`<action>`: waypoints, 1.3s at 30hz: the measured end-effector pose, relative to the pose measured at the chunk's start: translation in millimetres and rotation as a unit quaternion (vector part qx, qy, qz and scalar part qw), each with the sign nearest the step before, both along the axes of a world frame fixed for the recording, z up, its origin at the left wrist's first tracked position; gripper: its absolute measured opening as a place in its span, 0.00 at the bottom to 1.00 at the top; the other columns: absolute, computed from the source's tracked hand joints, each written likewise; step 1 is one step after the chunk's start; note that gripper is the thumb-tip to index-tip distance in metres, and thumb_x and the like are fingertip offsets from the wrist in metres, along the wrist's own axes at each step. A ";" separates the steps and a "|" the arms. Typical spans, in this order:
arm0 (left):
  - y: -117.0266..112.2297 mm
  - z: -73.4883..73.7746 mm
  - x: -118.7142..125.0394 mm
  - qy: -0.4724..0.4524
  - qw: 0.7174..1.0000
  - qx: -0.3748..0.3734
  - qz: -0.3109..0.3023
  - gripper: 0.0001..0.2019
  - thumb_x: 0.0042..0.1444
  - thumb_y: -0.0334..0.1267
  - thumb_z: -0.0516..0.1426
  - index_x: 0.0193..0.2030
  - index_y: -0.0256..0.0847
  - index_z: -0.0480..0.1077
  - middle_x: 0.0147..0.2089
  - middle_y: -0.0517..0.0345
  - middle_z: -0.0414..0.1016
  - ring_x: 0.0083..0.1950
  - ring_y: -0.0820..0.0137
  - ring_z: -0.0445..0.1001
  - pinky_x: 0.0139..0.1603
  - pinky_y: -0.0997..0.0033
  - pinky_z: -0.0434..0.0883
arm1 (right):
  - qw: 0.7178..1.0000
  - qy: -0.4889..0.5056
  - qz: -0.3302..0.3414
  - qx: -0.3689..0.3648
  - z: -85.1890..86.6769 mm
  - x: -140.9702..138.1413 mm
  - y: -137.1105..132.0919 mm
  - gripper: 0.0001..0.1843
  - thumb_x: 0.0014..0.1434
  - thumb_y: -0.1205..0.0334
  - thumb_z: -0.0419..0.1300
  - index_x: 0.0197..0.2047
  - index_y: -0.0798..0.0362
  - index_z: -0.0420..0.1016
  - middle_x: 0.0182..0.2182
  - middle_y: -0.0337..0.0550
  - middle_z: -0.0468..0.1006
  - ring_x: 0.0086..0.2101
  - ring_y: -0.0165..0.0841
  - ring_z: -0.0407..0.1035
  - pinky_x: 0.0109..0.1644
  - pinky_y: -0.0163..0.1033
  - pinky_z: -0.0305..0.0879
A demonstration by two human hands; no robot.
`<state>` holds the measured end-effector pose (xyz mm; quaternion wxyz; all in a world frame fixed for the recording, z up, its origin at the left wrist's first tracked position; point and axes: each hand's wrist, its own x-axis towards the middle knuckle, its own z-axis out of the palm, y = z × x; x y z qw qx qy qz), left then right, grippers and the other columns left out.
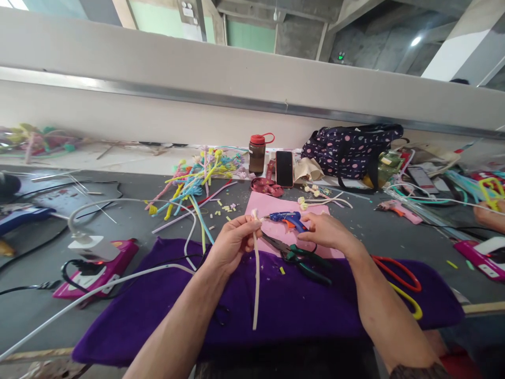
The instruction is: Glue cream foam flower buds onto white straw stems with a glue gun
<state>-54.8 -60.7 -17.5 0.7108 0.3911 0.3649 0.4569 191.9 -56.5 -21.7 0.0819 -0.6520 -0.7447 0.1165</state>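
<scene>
Between the thumb and fingers of my left hand [232, 237], I pinch a cream-white fuzzy stem [256, 284], like a pipe cleaner, with a small knotted head at its top. Its long tail hangs down over the purple cloth [165, 305]. My right hand [331, 231] has its fingers around the handle end of a blue glue gun [286, 216] with an orange trigger. The gun's nozzle points left, close to the stem's head. Under the gun lies a pink sheet [268, 202]. Green-handled pliers [294, 253] rest below it, partly on the cloth.
Colourful fuzzy stems [193, 181] are piled behind my left hand. A brown bottle [256, 155], a phone [284, 169] and a patterned bag [351, 152] stand at the back. A pink power strip [118, 263] with cables lies left. Another person's hand [489, 213] is at far right.
</scene>
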 end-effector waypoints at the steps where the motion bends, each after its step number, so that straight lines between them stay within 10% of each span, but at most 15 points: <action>1: 0.2 0.0 -0.4 -0.002 1.000 -0.001 0.001 0.11 0.42 0.38 0.63 0.24 0.36 0.64 0.19 0.64 0.67 0.14 0.85 0.56 0.13 0.84 0.50 | 1.000 -0.005 0.013 0.000 -0.5 -1.5 -0.6 0.20 0.46 0.50 0.62 0.43 0.49 0.73 0.30 0.40 0.77 0.30 0.35 0.68 0.27 0.33 0.50; 11: 0.7 -2.7 -1.0 0.005 1.000 0.009 -0.006 0.10 0.46 0.37 0.61 0.24 0.36 0.65 0.20 0.64 0.68 0.14 0.85 0.56 0.13 0.84 0.50 | 0.995 -0.034 -0.017 0.097 -2.4 -7.9 -1.5 0.19 0.54 0.56 0.55 0.50 0.49 0.68 0.37 0.43 0.77 0.35 0.38 0.70 0.32 0.35 0.54; 27: -1.1 -1.9 0.4 0.002 1.000 0.009 -0.015 0.09 0.47 0.37 0.61 0.25 0.36 0.64 0.20 0.64 0.68 0.14 0.85 0.56 0.13 0.85 0.51 | 0.982 0.183 0.037 -0.016 -2.5 -16.6 -17.3 0.17 0.62 0.56 0.45 0.50 0.51 0.65 0.26 0.38 0.76 0.26 0.32 0.70 0.30 0.33 0.58; 39: -3.7 -1.9 2.8 0.004 0.999 0.006 -0.038 0.10 0.47 0.37 0.60 0.24 0.36 0.63 0.21 0.64 0.68 0.15 0.86 0.56 0.14 0.85 0.51 | 0.993 -0.065 0.090 0.047 -25.6 -6.7 -58.8 0.05 0.56 0.62 0.55 0.34 0.53 0.69 0.32 0.43 0.73 0.34 0.35 0.67 0.36 0.37 0.58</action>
